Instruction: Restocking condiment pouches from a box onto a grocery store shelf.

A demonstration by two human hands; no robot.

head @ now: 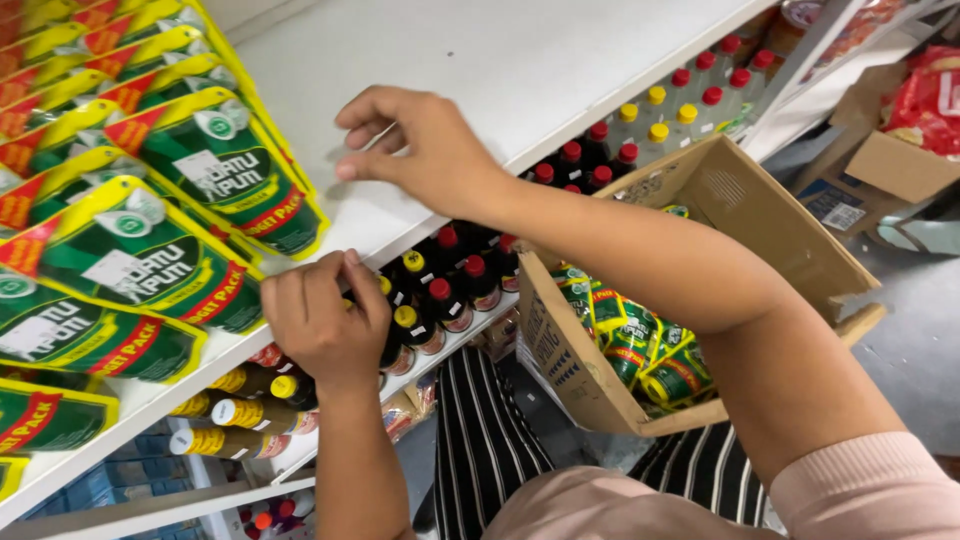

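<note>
white shelving (560, 60) is seen from above, lined at the left with green and yellow pouches (150, 255). the left hand (325, 320) is curled at the shelf edge, pinching the corner of the nearest pouch. the right hand (425, 145) is held loosely open and empty over the bare shelf. more pouches are held in a cardboard box (700, 290) at the right, and dark bottles (450, 290) are ranged on the shelf below.

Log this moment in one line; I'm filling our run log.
left hand: on pouch edge | right hand: above shelf, empty | box: holds pouches
</note>
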